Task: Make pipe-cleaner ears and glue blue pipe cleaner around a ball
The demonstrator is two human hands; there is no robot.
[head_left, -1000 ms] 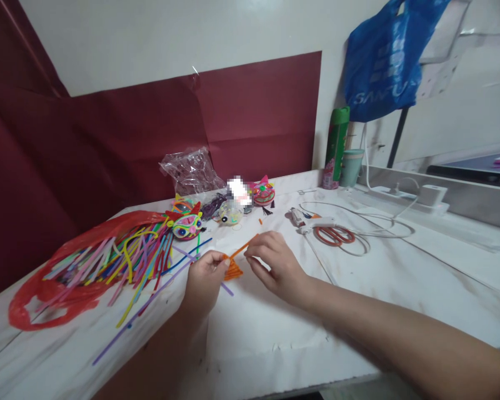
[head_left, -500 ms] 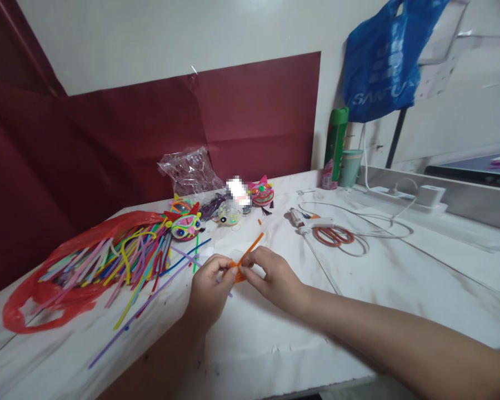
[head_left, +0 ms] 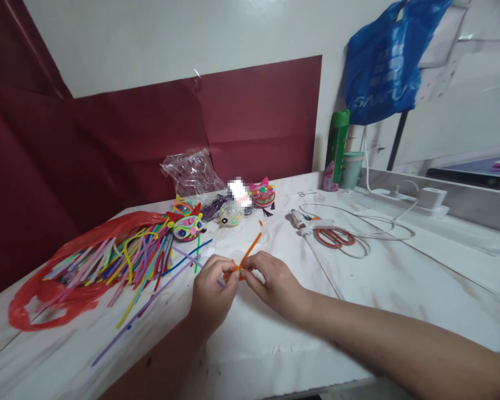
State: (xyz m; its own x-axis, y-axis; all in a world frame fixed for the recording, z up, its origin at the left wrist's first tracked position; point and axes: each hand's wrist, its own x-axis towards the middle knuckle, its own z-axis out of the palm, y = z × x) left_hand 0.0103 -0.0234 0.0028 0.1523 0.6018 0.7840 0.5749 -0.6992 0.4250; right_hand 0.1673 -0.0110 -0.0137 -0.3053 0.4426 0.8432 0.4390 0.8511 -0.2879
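Between my two hands is an orange pipe cleaner (head_left: pixel 251 248), bent and partly hidden by the fingers, with one straight end sticking up to the right. My left hand (head_left: pixel 214 286) pinches it between thumb and forefinger. From the other side my right hand (head_left: pixel 275 280) also has thumb and fingers closed on it, its tips almost touching the left ones. A short orange piece (head_left: pixel 260 223) lies on the table beyond the raised end. Left of my hands, a purple pipe cleaner (head_left: pixel 150 306) and a blue one (head_left: pixel 187 257) lie loose.
Many coloured pipe cleaners (head_left: pixel 108 261) spread over a red plastic bag (head_left: pixel 29 322) at left. Decorated animal-face crafts (head_left: pixel 186 226) sit behind. Right stand a glue gun (head_left: pixel 319 224), orange-handled scissors (head_left: pixel 334 238), looping cables, a green spray can (head_left: pixel 336 150) and a power strip (head_left: pixel 389 194).
The orange pipe cleaner has turned slightly between my fingertips, and less of its bent part shows below them. Both hands stay in nearly the same place.
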